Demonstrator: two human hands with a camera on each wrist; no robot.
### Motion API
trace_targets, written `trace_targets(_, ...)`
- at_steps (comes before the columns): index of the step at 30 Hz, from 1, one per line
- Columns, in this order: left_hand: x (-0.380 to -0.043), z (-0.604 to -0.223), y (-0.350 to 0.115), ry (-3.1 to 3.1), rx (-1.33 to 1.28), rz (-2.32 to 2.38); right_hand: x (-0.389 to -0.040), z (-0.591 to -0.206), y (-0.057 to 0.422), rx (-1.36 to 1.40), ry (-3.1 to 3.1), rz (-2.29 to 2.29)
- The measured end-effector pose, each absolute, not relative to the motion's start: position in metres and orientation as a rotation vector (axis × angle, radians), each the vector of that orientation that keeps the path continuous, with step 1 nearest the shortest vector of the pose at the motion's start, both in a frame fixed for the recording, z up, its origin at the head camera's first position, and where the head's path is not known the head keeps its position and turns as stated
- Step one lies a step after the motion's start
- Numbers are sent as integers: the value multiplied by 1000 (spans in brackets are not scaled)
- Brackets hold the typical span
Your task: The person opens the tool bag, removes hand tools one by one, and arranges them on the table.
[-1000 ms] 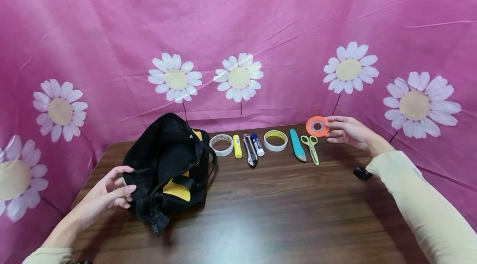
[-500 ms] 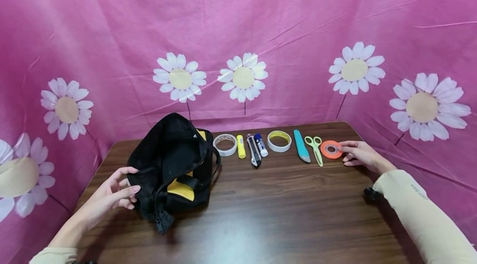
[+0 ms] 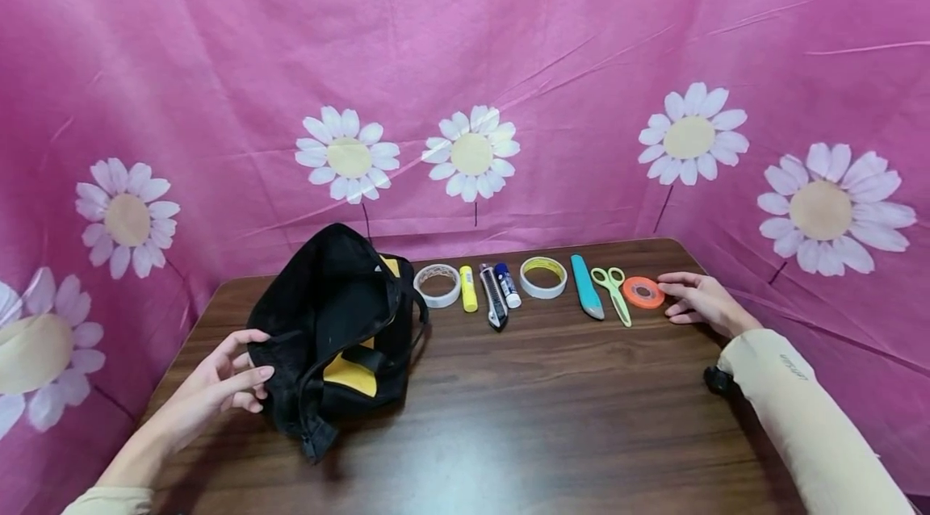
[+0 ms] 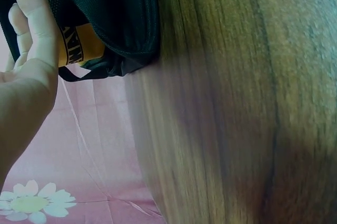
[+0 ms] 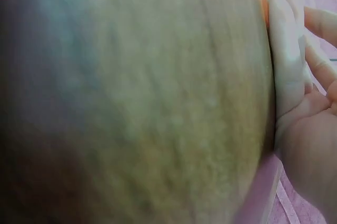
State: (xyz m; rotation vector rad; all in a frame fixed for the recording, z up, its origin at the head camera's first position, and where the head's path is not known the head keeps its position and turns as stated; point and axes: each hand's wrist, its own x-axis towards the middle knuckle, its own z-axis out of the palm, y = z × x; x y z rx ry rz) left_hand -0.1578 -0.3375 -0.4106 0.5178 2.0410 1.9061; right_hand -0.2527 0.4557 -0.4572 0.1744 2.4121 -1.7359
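My left hand (image 3: pixel 221 382) pinches the edge of an open black bag (image 3: pixel 291 297) with yellow panels, its mouth facing up toward me. In the left wrist view the thumb and fingers (image 4: pixel 39 21) lie against the bag (image 4: pixel 126 19). A roll of orange tape (image 3: pixel 643 292) lies flat on the table at the right end of a row of stationery. My right hand (image 3: pixel 701 303) is beside it, fingertips right at the tape's right edge and fingers fairly straight. Just left of the tape are pale green scissors (image 3: pixel 613 295).
Between bag and scissors lie a white tape roll (image 3: pixel 437 299), yellow glue stick (image 3: pixel 468 289), grey box cutter (image 3: pixel 493 299), blue-and-white glue stick (image 3: pixel 508 286), another tape roll (image 3: pixel 543 290) and teal cutter (image 3: pixel 586 287). A pink flowered cloth (image 3: pixel 567 176) hangs behind the brown table (image 3: pixel 523 410).
My right hand has lowered the orange tape to the table right of the scissors, and its fingers have loosened from the tape. The left hand stays at the bag.
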Motion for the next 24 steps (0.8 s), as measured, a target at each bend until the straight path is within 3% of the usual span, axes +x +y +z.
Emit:
trace_targets(14, -160, -397, -338, 2186, 495, 1808, -253, -459, 451, 212, 2381, -1759)
trace_targets(19, -162, -373, -331, 2365, 468, 1669, -259, -443, 446, 185, 2366, -1638)
trace_targets(24, -170, -329, -315, 2704, 565, 1308, -269, -404, 429, 43, 2468, -1381)
